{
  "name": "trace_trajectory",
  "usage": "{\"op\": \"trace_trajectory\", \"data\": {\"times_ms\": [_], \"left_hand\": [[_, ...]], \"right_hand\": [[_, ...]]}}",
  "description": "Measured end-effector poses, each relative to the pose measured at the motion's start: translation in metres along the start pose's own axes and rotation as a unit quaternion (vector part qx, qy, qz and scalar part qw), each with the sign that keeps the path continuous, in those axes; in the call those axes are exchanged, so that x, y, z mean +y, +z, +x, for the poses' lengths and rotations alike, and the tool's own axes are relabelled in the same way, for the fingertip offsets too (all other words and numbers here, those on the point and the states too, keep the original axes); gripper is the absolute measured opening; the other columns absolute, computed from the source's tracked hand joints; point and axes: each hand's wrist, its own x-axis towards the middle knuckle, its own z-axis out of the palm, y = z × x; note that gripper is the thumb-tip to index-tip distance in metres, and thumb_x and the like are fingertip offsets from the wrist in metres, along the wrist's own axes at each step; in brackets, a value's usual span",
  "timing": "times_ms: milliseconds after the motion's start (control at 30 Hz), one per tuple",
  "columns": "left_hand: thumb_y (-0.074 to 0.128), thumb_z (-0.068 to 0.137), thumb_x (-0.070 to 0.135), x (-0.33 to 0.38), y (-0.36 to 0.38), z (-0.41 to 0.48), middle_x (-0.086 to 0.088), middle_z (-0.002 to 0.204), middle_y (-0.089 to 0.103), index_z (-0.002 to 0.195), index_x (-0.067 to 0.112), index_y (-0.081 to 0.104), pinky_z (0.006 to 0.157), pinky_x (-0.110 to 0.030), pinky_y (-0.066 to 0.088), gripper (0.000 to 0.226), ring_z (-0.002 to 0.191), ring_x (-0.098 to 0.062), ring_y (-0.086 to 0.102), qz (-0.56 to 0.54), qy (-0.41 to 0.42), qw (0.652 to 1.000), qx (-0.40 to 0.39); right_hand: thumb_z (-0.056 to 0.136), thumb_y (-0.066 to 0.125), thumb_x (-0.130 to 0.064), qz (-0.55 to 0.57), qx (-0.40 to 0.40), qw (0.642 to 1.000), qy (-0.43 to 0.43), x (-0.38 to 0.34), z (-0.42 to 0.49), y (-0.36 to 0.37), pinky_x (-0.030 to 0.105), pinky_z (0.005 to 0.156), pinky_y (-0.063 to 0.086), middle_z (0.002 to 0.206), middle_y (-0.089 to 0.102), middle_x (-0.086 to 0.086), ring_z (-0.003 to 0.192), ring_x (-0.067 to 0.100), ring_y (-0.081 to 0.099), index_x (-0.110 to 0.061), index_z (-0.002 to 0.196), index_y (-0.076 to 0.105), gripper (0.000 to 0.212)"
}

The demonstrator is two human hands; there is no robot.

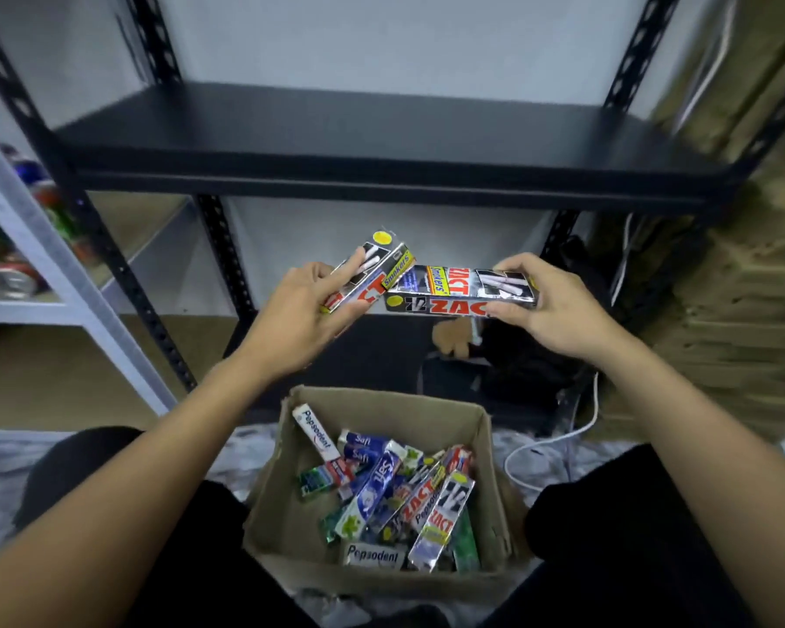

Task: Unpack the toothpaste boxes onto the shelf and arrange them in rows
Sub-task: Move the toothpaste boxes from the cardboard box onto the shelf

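Black steel shelf (381, 142) spans the upper field, front lip running L–R, above and beyond both hands. Your left hand (300, 310) pinches one Zact box (372, 274) (fingers (350, 269) on top, thumb beneath), long axis tilted, far end aimed up-right toward the lip. Your right hand (549, 310) grips a second Zact box (458, 290) by its right end, long axis approx. parallel to the lip. Inner ends of the two boxes meet or overlap at centre; can't tell if they touch. Hands sit about level, so neither is clearly nearer the shelf; the left box's raised tip is closest. Judgement: next move goes up and fwd over the lip — nothing stands between boxes and deck, though black uprights (123, 269) flank the opening. Below, betw. your knees, the cardboard carton (381, 405) holds the remaining toothpaste boxes (395, 491), jumbled. White rack (64, 305) at left w/ blurred goods; white cable (554, 441) on floor at right.
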Motion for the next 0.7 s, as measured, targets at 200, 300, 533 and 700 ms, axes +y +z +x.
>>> {"op": "trace_trajectory", "data": {"times_ms": [200,300,533,700], "left_hand": [[0.048,0.096,0.053,0.027,-0.068,0.053,0.005,0.105,0.051,0.151,0.038,0.034,0.074,-0.016,0.028,0.059,0.094,-0.01,0.042,0.055,0.06,0.995,0.058],[0.047,0.097,0.054,0.034,-0.09,0.09,0.002,0.111,0.054,0.15,0.04,0.036,0.08,-0.027,0.035,0.056,0.099,-0.014,0.044,0.082,0.064,0.992,0.067],[0.044,0.095,0.059,0.026,-0.098,0.184,-0.003,0.115,0.061,0.147,0.046,0.036,0.081,-0.046,0.049,0.054,0.104,-0.027,0.053,0.204,0.05,0.977,-0.026],[0.047,0.095,0.057,0.023,-0.081,0.234,-0.005,0.115,0.059,0.147,0.047,0.036,0.084,-0.043,0.048,0.054,0.109,-0.027,0.052,0.237,0.038,0.969,-0.064]], "right_hand": [[0.08,0.079,-0.031,-0.025,0.071,0.995,-0.066,-0.05,0.024,-0.07,0.002,0.072,0.038,0.1,0.065,-0.019,0.092,-0.008,0.059,-0.027,0.113,0.057,0.04],[0.08,0.079,-0.033,-0.027,0.102,0.993,-0.061,-0.06,0.045,-0.09,0.009,0.076,0.041,0.102,0.065,-0.016,0.09,-0.002,0.061,-0.024,0.114,0.058,0.04],[0.082,0.075,-0.039,-0.046,0.151,0.986,0.048,-0.045,0.11,-0.097,0.027,0.075,0.041,0.103,0.068,-0.003,0.091,0.014,0.06,-0.02,0.108,0.062,0.035],[0.082,0.075,-0.04,-0.036,0.153,0.982,0.105,-0.019,0.147,-0.092,0.025,0.075,0.039,0.106,0.069,0.002,0.088,0.015,0.056,-0.018,0.11,0.064,0.037]]}}
